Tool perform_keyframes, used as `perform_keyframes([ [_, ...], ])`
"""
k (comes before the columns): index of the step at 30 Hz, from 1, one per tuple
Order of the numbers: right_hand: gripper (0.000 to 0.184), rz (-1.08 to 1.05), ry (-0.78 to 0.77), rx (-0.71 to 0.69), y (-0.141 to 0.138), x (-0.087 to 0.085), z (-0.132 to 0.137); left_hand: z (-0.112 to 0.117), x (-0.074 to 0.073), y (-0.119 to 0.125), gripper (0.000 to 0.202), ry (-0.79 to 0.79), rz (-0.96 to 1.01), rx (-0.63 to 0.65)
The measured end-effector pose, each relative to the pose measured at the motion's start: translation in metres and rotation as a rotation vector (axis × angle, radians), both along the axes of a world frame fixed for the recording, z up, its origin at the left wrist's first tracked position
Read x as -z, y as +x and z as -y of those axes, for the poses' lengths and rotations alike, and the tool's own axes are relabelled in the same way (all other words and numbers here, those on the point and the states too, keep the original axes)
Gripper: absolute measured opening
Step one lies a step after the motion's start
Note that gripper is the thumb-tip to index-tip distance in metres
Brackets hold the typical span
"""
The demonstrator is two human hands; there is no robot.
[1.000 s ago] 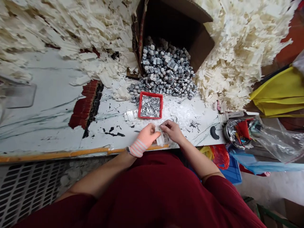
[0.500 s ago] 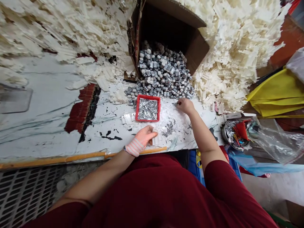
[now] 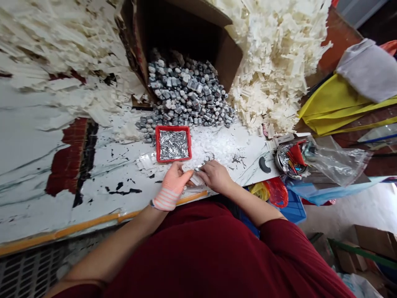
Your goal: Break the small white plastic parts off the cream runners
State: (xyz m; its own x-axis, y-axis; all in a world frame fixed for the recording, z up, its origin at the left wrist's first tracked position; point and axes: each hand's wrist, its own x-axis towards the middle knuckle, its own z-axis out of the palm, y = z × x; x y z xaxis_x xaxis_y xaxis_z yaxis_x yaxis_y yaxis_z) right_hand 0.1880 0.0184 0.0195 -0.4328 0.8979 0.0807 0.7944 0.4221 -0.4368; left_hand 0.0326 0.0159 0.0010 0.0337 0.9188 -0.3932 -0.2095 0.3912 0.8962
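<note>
My left hand point(image 3: 174, 184), in an orange-and-white striped glove, is closed on a white plastic piece point(image 3: 196, 179) near the table's front edge. Bare, my right hand point(image 3: 216, 175) meets it from the right, its fingers pinching a small silvery motor point(image 3: 197, 169) against the piece. Fingers partly cover both parts. Just beyond my hands stands a red tray point(image 3: 157, 145) filled with thin metal pins point(image 3: 173, 145). Behind the tray, a heap of small grey motors point(image 3: 192, 91) spills out of a cardboard box point(image 3: 232, 58) lying on its side.
Cream-white plastic pieces point(image 3: 273, 62) are piled high on both sides of the box. At the right stands a metal bowl point(image 3: 281, 159) with pens and a red item, beside a clear plastic bag point(image 3: 344, 161). Yellow cloth point(image 3: 338, 103) lies farther right. The table's front edge point(image 3: 102, 218) is orange-brown.
My right hand has come from the edge of the motor heap back toward my left hand, bringing a motor to the white piece. The camera view has shifted right.
</note>
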Motion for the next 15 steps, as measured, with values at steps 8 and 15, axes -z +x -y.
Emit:
perform_keyframes([
  [8,0.025,-0.011,-0.093,0.578,0.117,0.016,-0.06,0.003,-0.005,-0.001,0.034,-0.156,0.149,0.146],
  [15,0.024,0.211,-0.1,0.818,0.186,0.036,-0.069,0.002,0.01,0.0,0.033,-0.163,0.147,0.175],
])
